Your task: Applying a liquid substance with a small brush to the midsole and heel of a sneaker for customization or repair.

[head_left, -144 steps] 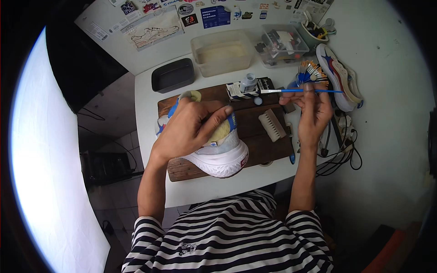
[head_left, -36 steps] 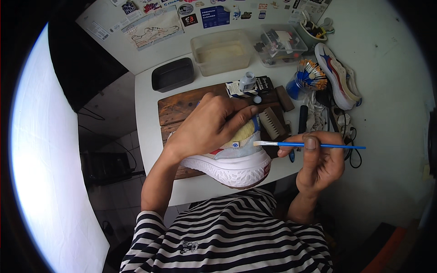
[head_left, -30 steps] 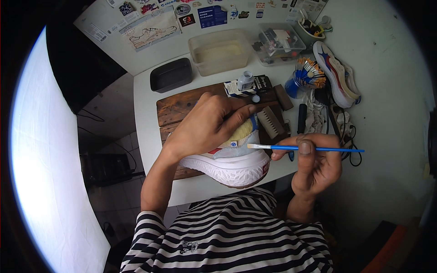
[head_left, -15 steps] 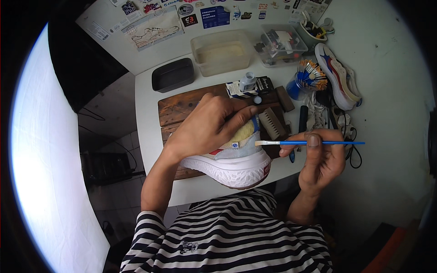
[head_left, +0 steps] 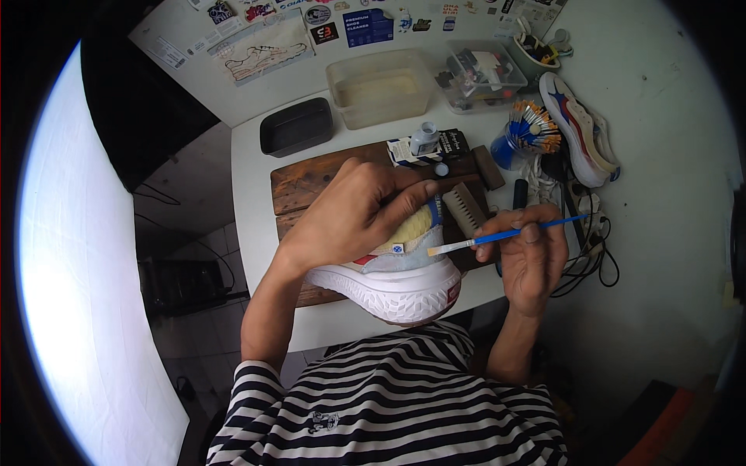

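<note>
A sneaker (head_left: 396, 291) with a thick white sole and grey, yellow, red and blue upper rests over a dark wooden board, its heel toward the right. My left hand (head_left: 353, 206) is closed around its upper, thumb near the collar, and covers much of the shoe. Between the fingers and thumb of my right hand (head_left: 532, 252) is a blue-handled paintbrush (head_left: 505, 234). Its flat pale bristles meet the grey heel panel, or hover just over it; I cannot tell which.
Beyond the sneaker stand an uncapped bottle (head_left: 424, 138), a scrubbing brush (head_left: 465, 210), a black tray (head_left: 297, 126) and a clear tub (head_left: 381, 89). At the right are a cup of paintbrushes (head_left: 513, 144), a second sneaker (head_left: 579, 132) and loose cables (head_left: 594, 268).
My right hand has moved left and slightly up, tilting the paintbrush so its bristles point lower and sit farther over the heel panel. My left hand and the sneaker stay nearly still.
</note>
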`<state>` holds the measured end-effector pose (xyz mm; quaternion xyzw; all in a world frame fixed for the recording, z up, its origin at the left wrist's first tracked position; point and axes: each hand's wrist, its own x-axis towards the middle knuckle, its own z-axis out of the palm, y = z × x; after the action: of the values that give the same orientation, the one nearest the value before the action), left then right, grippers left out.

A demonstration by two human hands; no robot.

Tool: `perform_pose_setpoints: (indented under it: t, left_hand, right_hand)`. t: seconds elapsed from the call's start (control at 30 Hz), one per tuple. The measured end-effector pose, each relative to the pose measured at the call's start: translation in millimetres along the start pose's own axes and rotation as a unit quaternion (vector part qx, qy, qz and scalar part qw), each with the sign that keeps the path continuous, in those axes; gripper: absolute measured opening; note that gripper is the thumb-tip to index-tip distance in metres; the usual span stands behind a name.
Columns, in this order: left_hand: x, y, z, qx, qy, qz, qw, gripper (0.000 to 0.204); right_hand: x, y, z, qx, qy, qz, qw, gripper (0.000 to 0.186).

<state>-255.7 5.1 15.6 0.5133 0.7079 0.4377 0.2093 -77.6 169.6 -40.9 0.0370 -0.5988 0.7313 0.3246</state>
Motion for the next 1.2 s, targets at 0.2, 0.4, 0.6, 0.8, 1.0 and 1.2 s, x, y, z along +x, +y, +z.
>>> perform_pose_setpoints:
  t: [0.2, 0.4, 0.6, 0.8, 1.0, 1.2]
  left_hand:
    - [1.7, 0.1, 1.5, -0.003, -0.007, -0.002, 1.0, 0.03]
    - [1.0, 0.8, 0.3, -0.003, -0.008, -0.002, 1.0, 0.03]
    - [1.5, 2.4, 1.2, 0.008, -0.017, -0.004, 1.0, 0.028]
    - [-0.1, -3.2, 4.9, 0.003, 0.002, -0.015, 1.0, 0.034]
    - [1.7, -1.5, 5.0, 0.01, -0.01, -0.03, 0.999, 0.033]
    - [1.8, -3.0, 5.0, 0.012, -0.015, -0.023, 1.0, 0.031]
  right_hand:
    - [4.2, -20.0, 11.2, -0.1, -0.01, -0.073, 0.992, 0.012]
    - [3.9, -28.8, 9.0, -0.166, -0.037, -0.088, 0.982, 0.009]
    - [7.1, -29.3, 19.4, -0.139, -0.039, -0.113, 0.983, 0.01]
    - [10.0, -33.8, 11.6, -0.196, -0.019, -0.11, 0.974, 0.01]
    - [10.6, -30.4, 18.7, -0.195, -0.085, -0.132, 0.968, 0.009]
    - [10.3, -33.5, 21.6, -0.188, -0.045, -0.142, 0.971, 0.009]
